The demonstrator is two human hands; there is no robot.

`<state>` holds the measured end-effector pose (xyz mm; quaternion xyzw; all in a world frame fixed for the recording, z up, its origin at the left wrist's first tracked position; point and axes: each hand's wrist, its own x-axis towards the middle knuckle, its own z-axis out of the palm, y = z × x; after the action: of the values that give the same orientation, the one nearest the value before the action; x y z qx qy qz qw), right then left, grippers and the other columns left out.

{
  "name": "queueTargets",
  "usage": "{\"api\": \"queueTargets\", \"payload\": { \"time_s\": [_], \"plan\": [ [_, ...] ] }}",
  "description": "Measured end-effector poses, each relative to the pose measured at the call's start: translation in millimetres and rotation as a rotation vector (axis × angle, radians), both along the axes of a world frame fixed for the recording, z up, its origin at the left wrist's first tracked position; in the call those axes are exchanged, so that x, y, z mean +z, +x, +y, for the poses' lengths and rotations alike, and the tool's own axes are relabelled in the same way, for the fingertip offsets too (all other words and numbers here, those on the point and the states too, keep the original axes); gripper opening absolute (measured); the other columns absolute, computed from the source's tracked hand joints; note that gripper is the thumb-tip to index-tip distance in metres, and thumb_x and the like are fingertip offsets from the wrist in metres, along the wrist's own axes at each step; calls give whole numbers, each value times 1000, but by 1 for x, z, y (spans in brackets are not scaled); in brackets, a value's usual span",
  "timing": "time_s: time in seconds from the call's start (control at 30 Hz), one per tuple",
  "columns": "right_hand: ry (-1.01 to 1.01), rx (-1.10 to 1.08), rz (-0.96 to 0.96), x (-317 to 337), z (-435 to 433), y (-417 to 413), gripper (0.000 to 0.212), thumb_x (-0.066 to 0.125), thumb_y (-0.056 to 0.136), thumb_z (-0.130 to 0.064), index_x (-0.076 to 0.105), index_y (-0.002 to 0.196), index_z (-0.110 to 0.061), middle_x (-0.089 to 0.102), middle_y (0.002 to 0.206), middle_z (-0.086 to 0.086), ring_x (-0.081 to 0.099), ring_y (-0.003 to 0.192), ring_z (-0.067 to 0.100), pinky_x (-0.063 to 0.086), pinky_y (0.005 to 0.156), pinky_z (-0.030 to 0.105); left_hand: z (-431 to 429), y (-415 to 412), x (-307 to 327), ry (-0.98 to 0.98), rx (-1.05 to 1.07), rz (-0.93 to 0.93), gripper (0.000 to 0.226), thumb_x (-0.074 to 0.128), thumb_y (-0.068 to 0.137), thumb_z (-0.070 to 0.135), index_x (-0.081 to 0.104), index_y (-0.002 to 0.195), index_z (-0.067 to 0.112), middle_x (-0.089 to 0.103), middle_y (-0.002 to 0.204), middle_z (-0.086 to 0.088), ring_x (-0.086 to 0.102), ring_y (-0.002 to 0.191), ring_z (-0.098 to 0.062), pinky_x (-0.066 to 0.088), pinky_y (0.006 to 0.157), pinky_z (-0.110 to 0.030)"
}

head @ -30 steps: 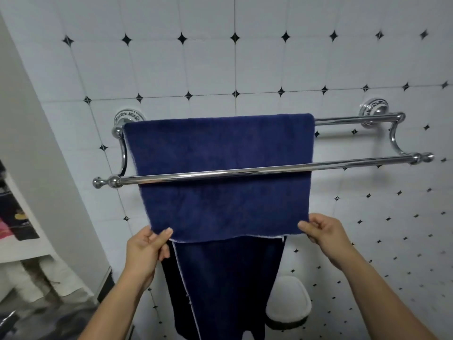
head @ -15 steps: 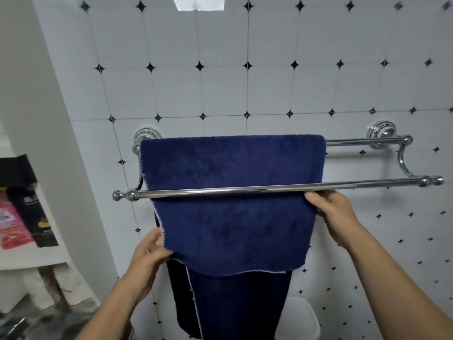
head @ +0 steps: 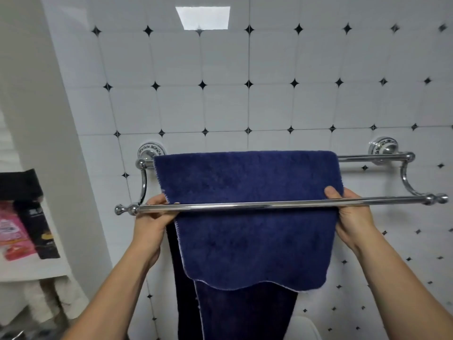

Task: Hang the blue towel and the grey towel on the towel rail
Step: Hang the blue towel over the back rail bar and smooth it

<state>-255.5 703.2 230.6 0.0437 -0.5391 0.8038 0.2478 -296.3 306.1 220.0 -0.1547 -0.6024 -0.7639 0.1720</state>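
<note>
Head camera, wide angle | faces a tiled wall (head: 269,106) straight on, tilted slightly upward | close in, towel rail (head: 282,205) spans the middle of the frame | both forearms enter from the bottom edge | single view, nothing shared

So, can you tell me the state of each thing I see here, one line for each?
blue towel: draped over the back bar, hanging behind the front bar, held at both side edges
towel rail: fixed to the wall, front bar bare
left hand: gripping the towel's left edge
right hand: gripping the towel's right edge
grey towel: not in view
</note>
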Motion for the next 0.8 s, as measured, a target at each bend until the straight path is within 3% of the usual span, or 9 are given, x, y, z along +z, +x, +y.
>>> {"api": "queueTargets", "payload": {
  "time_s": [0.1, 0.17, 0.27, 0.37, 0.47, 0.53, 0.67, 0.8],
  "plan": [
    [-42, -53, 16, -2, 19, 5, 17, 61, 92, -15, 71, 106, -15, 76, 104, 6, 74, 90, 21, 60, 70, 32, 14, -4, 4, -51, -23, -13, 22, 71, 84, 3, 65, 103, 12, 71, 86, 0, 64, 85, -16, 51, 78, -29],
    [-83, -95, 19, -3, 31, 6, 21, 61, 93, -18, 69, 112, -16, 76, 108, 4, 73, 93, 20, 61, 72, 32, 25, -3, 8, -57, -76, -5, 27, 70, 82, 0, 67, 101, 19, 72, 85, 4, 66, 82, -10, 53, 74, -23],
    [-67, -107, -6, -4, 33, 7, 21, 61, 93, -19, 69, 113, -16, 74, 111, 4, 72, 94, 20, 61, 78, 36, 37, -2, 13, -29, -148, -11, 21, 71, 83, 13, 70, 103, 20, 76, 99, 2, 71, 92, -13, 54, 73, -21],
    [8, -78, -12, -7, 23, 9, 14, 58, 95, -16, 70, 102, -16, 78, 97, 0, 74, 84, 16, 61, 69, 30, 43, 0, 14, -15, -188, -19, 20, 71, 85, 22, 71, 104, 20, 76, 106, -1, 72, 94, -16, 56, 71, -25],
    [55, -97, -13, -9, 22, 12, 10, 63, 91, -15, 72, 96, -14, 78, 92, 1, 73, 81, 15, 61, 71, 31, 40, 0, 16, 18, -73, -13, 10, 71, 83, 19, 68, 93, 17, 73, 79, 8, 68, 71, -6, 52, 61, -19],
    [74, -116, -17, -13, 24, 13, 9, 68, 86, -17, 75, 91, -13, 78, 92, 1, 73, 83, 16, 60, 75, 31, 38, 1, 13, 13, -25, 16, 8, 72, 83, 14, 67, 87, 19, 69, 72, 11, 65, 67, -4, 51, 60, -18],
    [147, -123, -39, -21, 28, 12, 17, 75, 79, -21, 75, 93, -10, 78, 97, 0, 73, 91, 17, 58, 72, 24, 45, 10, -8, -37, -105, 12, 16, 73, 82, 5, 72, 92, 17, 77, 88, 6, 72, 84, -9, 55, 69, -19],
    [275, -53, -127, -33, 36, 14, 38, 82, 65, -33, 74, 98, -14, 77, 101, 4, 73, 92, 19, 57, 72, 22, 50, 13, -28, -26, -98, -65, 17, 75, 82, 11, 72, 96, 18, 78, 95, 0, 74, 88, -16, 56, 69, -21]
  ]
}}
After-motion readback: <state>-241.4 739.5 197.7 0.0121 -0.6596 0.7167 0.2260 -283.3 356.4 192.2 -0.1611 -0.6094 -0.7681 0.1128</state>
